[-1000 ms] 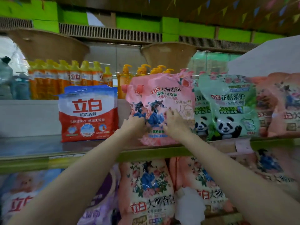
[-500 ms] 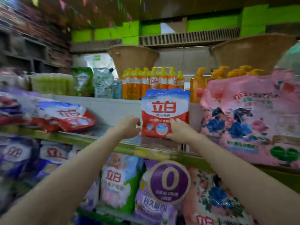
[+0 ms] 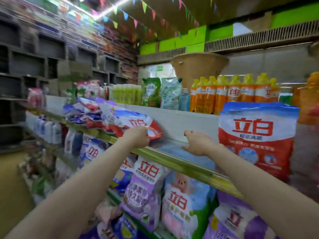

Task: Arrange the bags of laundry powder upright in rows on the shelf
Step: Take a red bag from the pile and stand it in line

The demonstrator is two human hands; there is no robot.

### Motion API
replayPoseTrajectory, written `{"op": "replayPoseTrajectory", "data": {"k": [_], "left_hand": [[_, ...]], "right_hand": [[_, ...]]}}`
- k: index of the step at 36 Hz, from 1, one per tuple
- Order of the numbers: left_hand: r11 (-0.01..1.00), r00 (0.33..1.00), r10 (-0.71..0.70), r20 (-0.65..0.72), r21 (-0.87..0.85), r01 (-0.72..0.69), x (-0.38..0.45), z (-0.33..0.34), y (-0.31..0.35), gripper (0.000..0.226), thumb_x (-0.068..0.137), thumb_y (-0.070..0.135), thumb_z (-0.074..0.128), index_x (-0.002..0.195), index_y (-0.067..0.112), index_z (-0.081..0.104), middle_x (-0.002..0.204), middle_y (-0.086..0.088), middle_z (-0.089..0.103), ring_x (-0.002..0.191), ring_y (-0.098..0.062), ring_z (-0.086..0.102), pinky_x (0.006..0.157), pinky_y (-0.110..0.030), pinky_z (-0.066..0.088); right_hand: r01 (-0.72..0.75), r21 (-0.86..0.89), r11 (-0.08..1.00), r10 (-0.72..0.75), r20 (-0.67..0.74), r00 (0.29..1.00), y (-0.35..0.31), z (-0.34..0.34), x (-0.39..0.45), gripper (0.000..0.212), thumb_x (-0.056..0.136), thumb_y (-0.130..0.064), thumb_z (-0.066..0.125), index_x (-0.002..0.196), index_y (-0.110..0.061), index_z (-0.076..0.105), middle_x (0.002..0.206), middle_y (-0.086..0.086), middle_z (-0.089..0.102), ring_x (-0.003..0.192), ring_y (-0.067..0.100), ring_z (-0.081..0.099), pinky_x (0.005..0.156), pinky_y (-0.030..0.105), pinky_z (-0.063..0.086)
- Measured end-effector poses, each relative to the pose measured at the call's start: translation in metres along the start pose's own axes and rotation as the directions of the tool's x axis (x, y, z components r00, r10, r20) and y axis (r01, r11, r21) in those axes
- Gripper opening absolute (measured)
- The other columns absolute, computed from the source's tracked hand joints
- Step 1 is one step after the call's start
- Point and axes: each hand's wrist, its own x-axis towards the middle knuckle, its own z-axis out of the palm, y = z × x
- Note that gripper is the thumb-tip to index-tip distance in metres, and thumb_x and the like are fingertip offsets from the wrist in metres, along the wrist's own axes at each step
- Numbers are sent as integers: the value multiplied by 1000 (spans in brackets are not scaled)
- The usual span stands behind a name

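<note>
Head view: A red, white and blue laundry powder bag (image 3: 257, 140) is seen standing upright at the right of the frame on the shelf (image 3: 183, 163). Left of centre, a pile of similar bags (image 3: 110, 118) is laid flat on the same shelf. The nearest flat bag (image 3: 138, 124) is gripped at its lower corner by the left hand (image 3: 138, 138). The right hand (image 3: 196, 144) is held loosely curled over the bare shelf, gripping nothing. Orange bottles (image 3: 233, 92) are ranged behind a white divider (image 3: 172, 116). Purple bags (image 3: 145, 190) are stocked on the lower tier.
</note>
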Motion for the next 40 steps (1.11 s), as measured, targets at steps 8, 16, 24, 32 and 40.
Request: {"op": "replayPoseTrajectory", "data": {"k": [8, 16, 24, 32, 40], "left_hand": [[979, 977, -206, 52, 11, 206, 41, 14, -52, 39, 93, 35, 46, 120, 8, 52, 123, -13, 58, 110, -30, 56, 85, -37, 46], [889, 931, -345, 122, -277, 365, 88, 58, -81, 54, 97, 45, 33, 126, 3, 52, 130, -16, 55, 116, -33, 53, 93, -36, 43], [753, 893, -433, 124, -495, 434, 139, 81, -84, 58, 91, 48, 47, 129, 4, 50, 134, -15, 52, 121, -33, 51, 95, -34, 42], [463, 872, -467, 149, -799, 384, 164, 102, -53, 52, 88, 15, 56, 132, -1, 33, 136, -22, 47, 126, -35, 47, 103, -37, 37], [328, 858, -514, -28, -930, 166, 178, 103, -65, 46, 90, 18, 56, 131, 4, 41, 131, -19, 53, 121, -34, 50, 100, -36, 36]], "right_hand": [[57, 46, 997, -56, -4, 998, -42, 13, 69, 56, 92, -40, 49, 138, -10, 34, 143, 12, 40, 130, 29, 42, 103, 40, 40], [23, 50, 998, -25, 36, 999, -51, 35, 119, 55, 93, -38, 49, 138, -11, 33, 142, 12, 39, 128, 30, 43, 100, 38, 38], [-71, 48, 996, 68, 50, 996, -40, 49, 150, 53, 95, -33, 49, 138, -5, 34, 143, 16, 39, 130, 30, 41, 102, 34, 35], [-193, 99, 976, 189, 50, 981, -31, 60, 164, 57, 93, -36, 52, 138, -4, 36, 143, 18, 42, 130, 31, 43, 105, 35, 36], [-396, 306, 866, 403, 44, 914, 6, 47, 159, 69, 94, -44, 48, 145, -1, 27, 152, 14, 30, 138, 28, 32, 110, 31, 26]]}}
